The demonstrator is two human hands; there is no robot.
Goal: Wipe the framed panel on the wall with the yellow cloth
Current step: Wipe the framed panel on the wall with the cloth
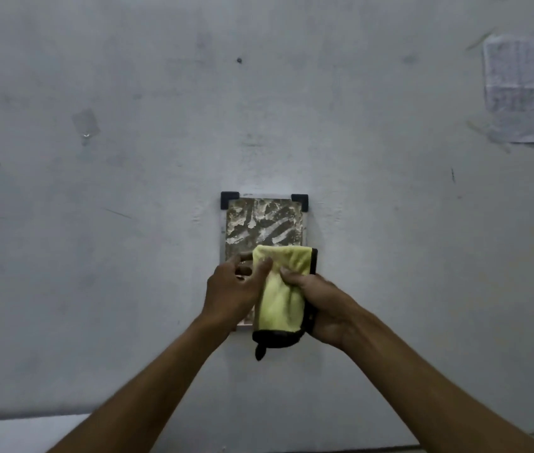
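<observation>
A small framed panel (263,223) with black corner clips hangs on the grey wall; its surface is smeared with whitish streaks. A yellow cloth (281,299) with dark edging and a hanging loop covers the panel's lower part. My right hand (319,305) grips the cloth at its right side. My left hand (233,291) holds the cloth's upper left edge with its fingertips, in front of the panel's lower left. The panel's bottom half is hidden behind the cloth and both hands.
A sheet of printed paper (519,89) is taped to the wall at upper right. A piece of clear tape (85,124) sticks to the wall at left. A pale ledge (23,433) runs along the bottom left.
</observation>
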